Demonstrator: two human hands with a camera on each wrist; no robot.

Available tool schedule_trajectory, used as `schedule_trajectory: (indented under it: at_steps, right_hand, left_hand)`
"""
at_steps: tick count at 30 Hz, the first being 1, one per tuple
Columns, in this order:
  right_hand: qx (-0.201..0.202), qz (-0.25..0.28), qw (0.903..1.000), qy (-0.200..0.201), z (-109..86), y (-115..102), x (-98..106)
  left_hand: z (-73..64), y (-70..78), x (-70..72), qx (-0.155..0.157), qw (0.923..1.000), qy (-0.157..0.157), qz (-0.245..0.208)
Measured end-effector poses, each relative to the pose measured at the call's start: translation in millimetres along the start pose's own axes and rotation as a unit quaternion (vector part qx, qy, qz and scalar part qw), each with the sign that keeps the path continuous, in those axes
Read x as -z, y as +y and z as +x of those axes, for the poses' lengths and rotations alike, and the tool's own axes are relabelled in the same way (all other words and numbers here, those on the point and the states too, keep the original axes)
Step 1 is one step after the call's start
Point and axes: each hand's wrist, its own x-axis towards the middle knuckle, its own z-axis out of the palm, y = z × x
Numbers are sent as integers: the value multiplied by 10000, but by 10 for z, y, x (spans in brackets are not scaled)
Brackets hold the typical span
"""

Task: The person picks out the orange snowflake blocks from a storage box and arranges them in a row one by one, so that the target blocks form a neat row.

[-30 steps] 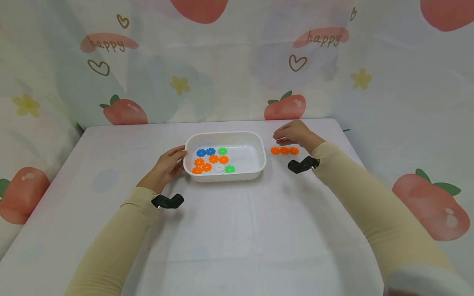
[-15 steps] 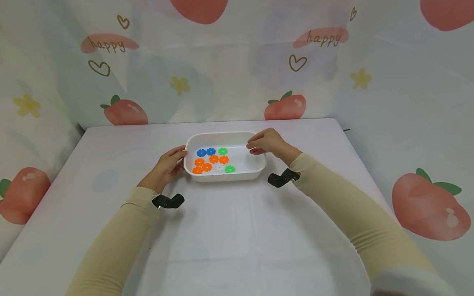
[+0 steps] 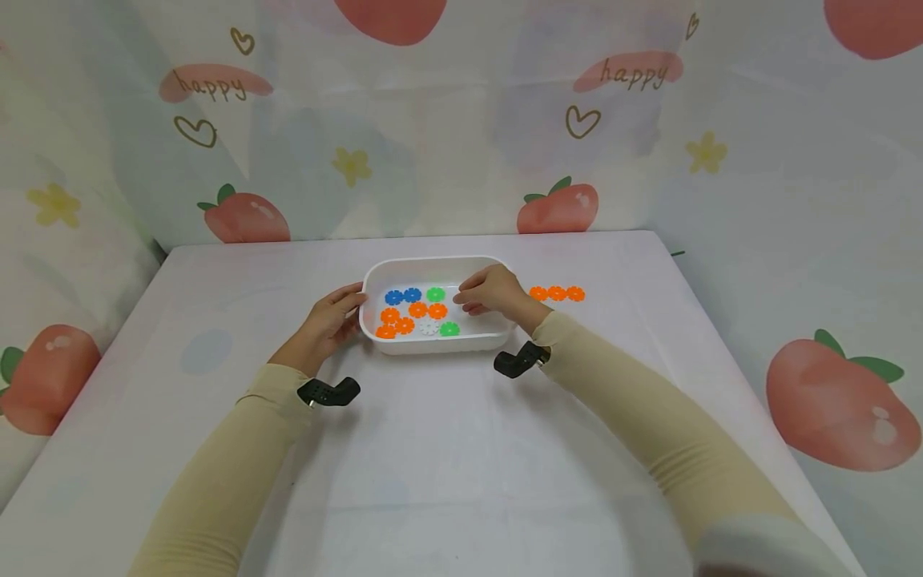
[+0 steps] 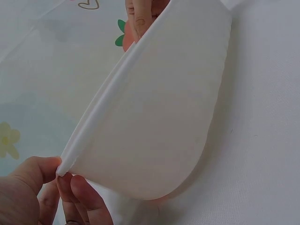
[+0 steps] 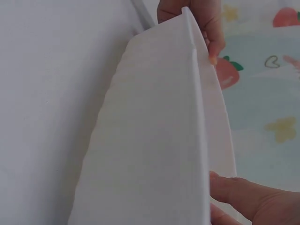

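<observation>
Flower pieces [image 3: 417, 310], in the head view, lie mostly inside a tray [image 3: 440, 346] near the tabletop's [image 3: 433, 457] far edge. Left wrist: left grip [image 4: 33, 192] pinches the rim [image 4: 111, 93], probably for steadiness. Right wrist: whether right grip [image 5: 255, 199] holds anything, I cannot tell.

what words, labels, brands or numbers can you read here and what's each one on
"happy" on the left pink patch of the backdrop
"happy" on the right pink patch
Right wrist view: cut-off pink patch, writing too blurred to read
No readable text on the white tray
</observation>
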Motion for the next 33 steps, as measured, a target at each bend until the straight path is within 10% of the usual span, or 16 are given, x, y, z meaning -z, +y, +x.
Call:
schedule_trajectory:
  at_steps: [33]
  right_hand:
    - [789, -988, 9890, 765, 293, 147, -421]
  left_hand:
    - [1, -11, -6, -25, 10000, -6, -86]
